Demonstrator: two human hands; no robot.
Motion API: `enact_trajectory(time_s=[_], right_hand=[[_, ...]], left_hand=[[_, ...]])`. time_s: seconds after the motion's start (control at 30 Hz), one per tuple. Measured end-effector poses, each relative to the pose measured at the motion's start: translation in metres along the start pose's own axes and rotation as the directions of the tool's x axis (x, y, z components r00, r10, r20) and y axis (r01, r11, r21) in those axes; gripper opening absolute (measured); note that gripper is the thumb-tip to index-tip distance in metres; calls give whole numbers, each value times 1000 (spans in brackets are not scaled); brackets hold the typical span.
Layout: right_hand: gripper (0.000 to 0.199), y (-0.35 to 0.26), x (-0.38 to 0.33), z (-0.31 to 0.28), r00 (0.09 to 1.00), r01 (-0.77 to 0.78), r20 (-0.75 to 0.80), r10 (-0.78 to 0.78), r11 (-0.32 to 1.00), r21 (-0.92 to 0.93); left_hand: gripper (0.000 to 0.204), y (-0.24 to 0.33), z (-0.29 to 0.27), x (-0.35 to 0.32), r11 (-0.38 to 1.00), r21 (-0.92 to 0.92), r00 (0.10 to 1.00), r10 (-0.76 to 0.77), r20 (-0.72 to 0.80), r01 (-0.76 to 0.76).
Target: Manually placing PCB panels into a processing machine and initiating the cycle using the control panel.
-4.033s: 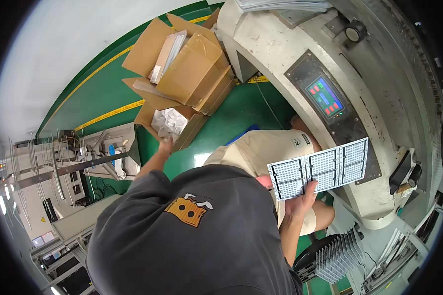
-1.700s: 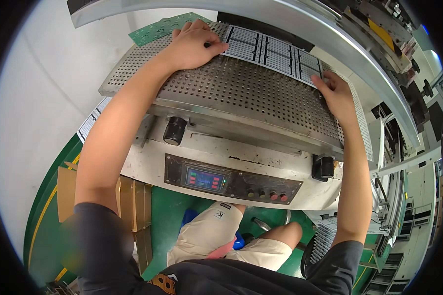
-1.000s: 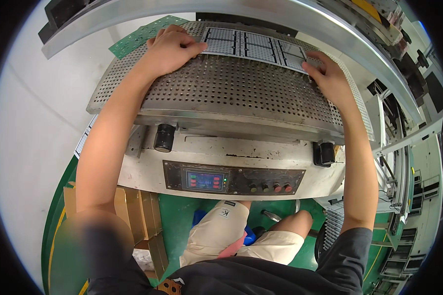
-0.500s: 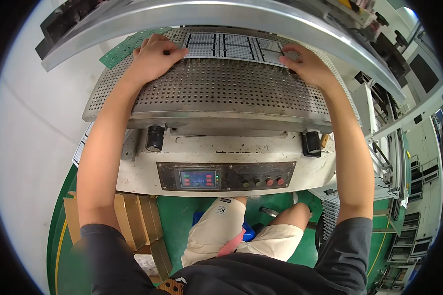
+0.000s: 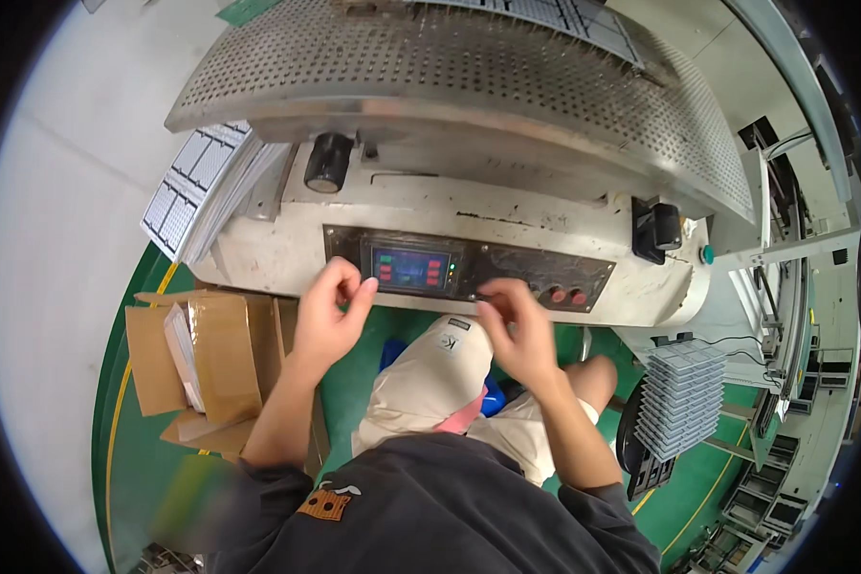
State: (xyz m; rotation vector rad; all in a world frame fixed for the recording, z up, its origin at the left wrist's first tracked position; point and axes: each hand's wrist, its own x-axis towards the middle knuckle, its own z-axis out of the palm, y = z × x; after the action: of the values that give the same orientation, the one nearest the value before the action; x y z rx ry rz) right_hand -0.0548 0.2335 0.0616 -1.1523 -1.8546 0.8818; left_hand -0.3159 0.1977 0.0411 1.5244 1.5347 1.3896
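Observation:
My left hand (image 5: 330,311) hangs just below the left end of the machine's dark control panel (image 5: 469,273), fingers loosely curled and holding nothing. My right hand (image 5: 517,330) is under the panel's middle, fingers bent and spread, close to the row of buttons (image 5: 564,297). The small lit screen (image 5: 409,269) sits between the two hands, slightly above them. Above the panel is the perforated metal plate (image 5: 469,81), with a panel of white gridded boards (image 5: 584,14) lying at its far edge.
An open cardboard box (image 5: 196,368) with flat packets stands on the green floor at the left. White gridded boards (image 5: 196,187) lean by the machine's left side. A black rack of stacked trays (image 5: 674,407) is at the right. My knees (image 5: 430,373) are under the panel.
Both hands came off the gridded board on the perforated plate and dropped to the control panel. The view tilted down toward the panel and my lap.

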Motion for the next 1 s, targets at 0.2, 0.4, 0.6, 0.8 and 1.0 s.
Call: enact_trajectory(time_s=[0.2, 0.4, 0.6, 0.8, 1.0], right_hand=[[21, 42, 21, 76, 990, 31, -132, -48, 992, -125], [26, 40, 25, 81, 988, -101, -138, 71, 969, -224], [26, 36, 25, 80, 989, -84, -135, 56, 974, -210], [25, 38, 29, 82, 981, -90, -188, 42, 962, -257], [18, 40, 8, 38, 989, -75, -118, 92, 987, 141]], left_hand=[[29, -59, 37, -10, 998, 52, 997, -35, -69, 38], [29, -63, 39, -13, 992, 125, 992, 36, -125, -20], [28, -71, 39, -14, 995, 97, 992, 40, -118, -28], [29, -64, 37, -9, 999, 44, 997, 14, -78, -10], [28, -65, 31, -7, 1000, -8, 999, -7, -40, 7]])
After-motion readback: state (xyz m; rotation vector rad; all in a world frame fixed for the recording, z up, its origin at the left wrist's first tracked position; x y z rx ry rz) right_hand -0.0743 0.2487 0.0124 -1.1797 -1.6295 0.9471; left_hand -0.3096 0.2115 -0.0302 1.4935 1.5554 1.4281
